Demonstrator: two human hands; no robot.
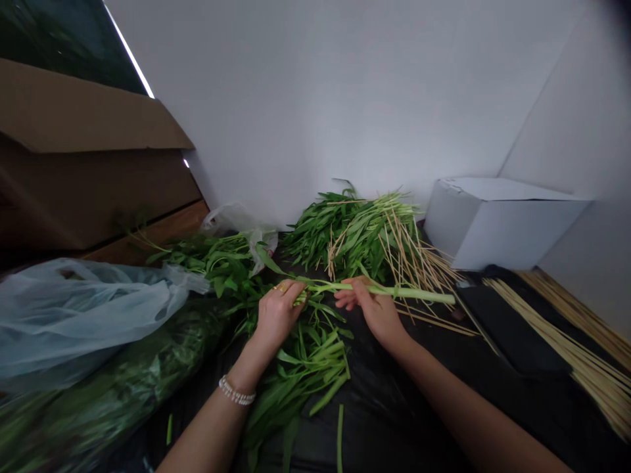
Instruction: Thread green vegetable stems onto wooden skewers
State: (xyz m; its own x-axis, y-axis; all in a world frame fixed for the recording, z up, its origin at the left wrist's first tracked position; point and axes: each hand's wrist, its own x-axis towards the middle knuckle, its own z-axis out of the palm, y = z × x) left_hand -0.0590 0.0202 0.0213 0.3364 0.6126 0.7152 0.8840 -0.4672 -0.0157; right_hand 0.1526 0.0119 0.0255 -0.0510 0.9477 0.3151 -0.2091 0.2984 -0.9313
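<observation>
A pale green water spinach stalk [419,293] lies level across both hands, its thick cut end pointing right. My left hand [279,310], with a ring and a beaded bracelet, is closed around the thin leafy end. Further along, my right hand [377,312] grips the stalk between thumb and fingers, the other fingers loosely curled. Below them, a pile of cut water spinach [315,368] rests on the black plastic sheet [394,420]. Behind the hands is a larger heap of greens [350,230] with thin wooden sticks [409,253] on its right side.
At left are a clear plastic bag [89,315], bagged greens [133,381] and a cardboard box [89,177]. A white box [503,220] stands back right by the wall. Near it lie a flat black object [513,328] and long wooden sticks [566,355]. One loose stem [340,437] lies in front.
</observation>
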